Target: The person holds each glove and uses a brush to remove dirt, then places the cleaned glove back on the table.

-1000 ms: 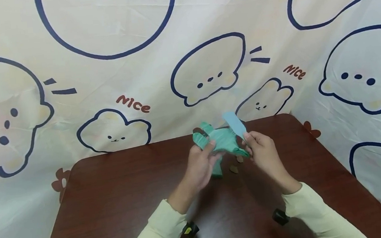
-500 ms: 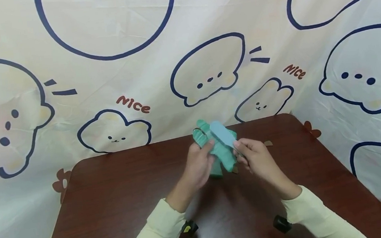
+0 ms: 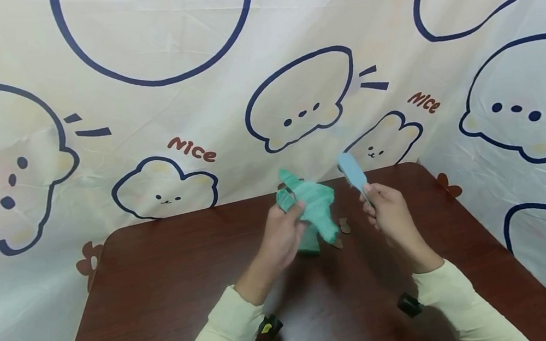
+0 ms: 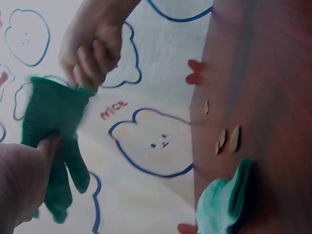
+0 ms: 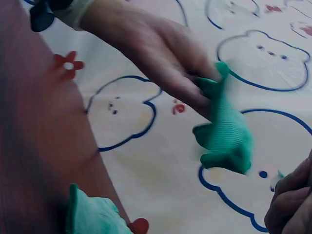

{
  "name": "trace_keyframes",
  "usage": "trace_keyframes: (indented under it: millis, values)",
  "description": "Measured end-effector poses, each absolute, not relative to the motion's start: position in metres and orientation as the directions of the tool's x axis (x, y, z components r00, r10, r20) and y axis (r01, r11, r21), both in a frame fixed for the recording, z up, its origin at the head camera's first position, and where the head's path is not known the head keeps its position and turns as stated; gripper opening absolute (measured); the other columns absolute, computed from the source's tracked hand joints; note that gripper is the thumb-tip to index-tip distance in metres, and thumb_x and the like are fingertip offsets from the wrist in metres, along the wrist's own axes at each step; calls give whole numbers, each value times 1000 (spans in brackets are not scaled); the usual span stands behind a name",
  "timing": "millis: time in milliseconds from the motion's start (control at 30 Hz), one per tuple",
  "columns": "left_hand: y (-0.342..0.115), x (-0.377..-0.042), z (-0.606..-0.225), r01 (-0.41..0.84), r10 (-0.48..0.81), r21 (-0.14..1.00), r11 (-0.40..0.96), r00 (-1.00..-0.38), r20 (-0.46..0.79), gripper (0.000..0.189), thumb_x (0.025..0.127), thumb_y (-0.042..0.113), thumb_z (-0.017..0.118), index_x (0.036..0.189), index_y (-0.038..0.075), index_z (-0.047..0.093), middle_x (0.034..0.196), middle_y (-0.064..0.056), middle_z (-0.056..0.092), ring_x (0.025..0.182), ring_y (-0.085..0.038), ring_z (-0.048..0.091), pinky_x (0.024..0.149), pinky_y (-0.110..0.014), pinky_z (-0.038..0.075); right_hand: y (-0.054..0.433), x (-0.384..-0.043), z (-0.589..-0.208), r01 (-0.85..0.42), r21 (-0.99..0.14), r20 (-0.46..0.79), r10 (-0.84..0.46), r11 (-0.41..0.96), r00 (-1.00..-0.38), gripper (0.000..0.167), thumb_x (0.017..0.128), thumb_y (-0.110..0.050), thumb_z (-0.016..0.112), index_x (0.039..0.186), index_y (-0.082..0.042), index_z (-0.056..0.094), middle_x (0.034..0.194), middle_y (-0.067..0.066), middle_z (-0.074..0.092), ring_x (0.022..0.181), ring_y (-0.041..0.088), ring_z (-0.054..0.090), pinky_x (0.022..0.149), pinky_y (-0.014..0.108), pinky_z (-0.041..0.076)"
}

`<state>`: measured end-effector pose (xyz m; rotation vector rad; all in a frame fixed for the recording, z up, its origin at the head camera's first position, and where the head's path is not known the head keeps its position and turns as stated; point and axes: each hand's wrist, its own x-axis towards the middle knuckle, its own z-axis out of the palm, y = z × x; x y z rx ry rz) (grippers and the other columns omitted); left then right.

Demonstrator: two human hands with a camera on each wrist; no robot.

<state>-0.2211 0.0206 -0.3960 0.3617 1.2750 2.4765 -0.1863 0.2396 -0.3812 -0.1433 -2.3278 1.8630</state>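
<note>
My left hand (image 3: 284, 232) grips a green knit glove (image 3: 316, 205), thumb on top, raised above the table. Several glove fingers dangle down in the left wrist view. To the right, my right hand (image 3: 392, 208) holds a light blue brush (image 3: 352, 169) by its handle, apart from the glove. Its bristles face left, towards the glove. A second green glove (image 4: 222, 204) lies on the table underneath, partly hidden in the head view. Beside it are several small flat brown scraps (image 3: 344, 225). In the right wrist view the brush is mostly out of sight.
The dark brown wooden table (image 3: 176, 289) reaches back to a pale curtain (image 3: 226, 98) printed with cartoon animals, which also hangs at both sides. A small black device sits at each sleeve cuff (image 3: 270, 324).
My right hand has swept the brush left over the glove, then back right and away. The glove has been tilted so its right end hangs lower. My left hand stays nearly in place.
</note>
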Motion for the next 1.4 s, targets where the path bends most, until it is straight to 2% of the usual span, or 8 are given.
trace_keyframes:
  millis: [200, 367, 667, 767, 933, 1100, 1233, 1400]
  values:
    - [20, -225, -394, -140, 406, 844, -518, -909, 98, 42, 109, 6, 43, 150, -2, 40, 150, -17, 49, 136, -25, 53, 113, -42, 47, 235, -177, -374, -75, -980, 81, 26, 183, -996, 45, 109, -42, 46, 94, 0, 55, 59, -3, 41, 45, 10, 37, 36, 31, 31]
    - [23, -223, -392, -161, 449, 857, -489, -889, 89, 44, 109, 6, 43, 152, -1, 40, 155, -15, 47, 139, -25, 50, 114, -42, 46, 216, -168, -373, -99, -968, 76, -106, 230, -991, 48, 109, -41, 46, 93, 3, 55, 58, 0, 41, 44, 13, 37, 36, 32, 32]
    - [24, -220, -390, -200, 473, 857, -475, -879, 57, 51, 109, 4, 41, 159, 2, 29, 164, -15, 37, 150, -33, 38, 116, -49, 39, 218, -172, -375, -63, -961, 79, 50, 270, -996, 51, 108, -44, 49, 93, 5, 56, 62, 3, 43, 48, 12, 36, 40, 29, 32]
    - [23, -218, -389, -205, 466, 852, -482, -883, 51, 50, 108, 3, 41, 157, 0, 31, 160, -17, 40, 146, -32, 43, 116, -49, 41, 227, -177, -378, -49, -956, 79, 92, 288, -993, 48, 109, -42, 47, 96, 3, 57, 62, 1, 44, 49, 11, 39, 41, 28, 34]
    - [18, -218, -387, -152, 408, 851, -503, -909, 79, 41, 108, 2, 42, 148, -4, 39, 143, -14, 50, 131, -23, 53, 111, -39, 49, 247, -184, -382, -33, -971, 73, 162, 237, -984, 45, 110, -42, 43, 97, 0, 54, 61, -4, 43, 47, 8, 38, 39, 27, 33]
    - [19, -223, -386, -147, 418, 856, -496, -904, 86, 39, 109, 5, 42, 147, -2, 40, 140, -9, 51, 128, -20, 55, 108, -36, 50, 245, -178, -372, -58, -979, 67, 39, 193, -997, 47, 109, -43, 45, 97, 1, 54, 61, -4, 41, 46, 10, 37, 37, 30, 32]
    - [24, -222, -385, -172, 472, 880, -443, -879, 66, 40, 109, 7, 42, 148, -1, 42, 144, -12, 52, 127, -19, 57, 109, -36, 50, 228, -170, -368, -57, -976, 39, -90, 208, -995, 46, 109, -43, 47, 96, 0, 54, 61, -2, 41, 46, 12, 38, 39, 30, 34]
    - [24, -219, -383, -180, 507, 887, -425, -859, 69, 44, 109, 7, 41, 153, -1, 38, 154, -14, 48, 136, -22, 52, 115, -40, 45, 219, -167, -371, -50, -971, 22, -122, 232, -992, 45, 110, -40, 45, 95, 2, 52, 63, 1, 40, 47, 12, 36, 40, 30, 33]
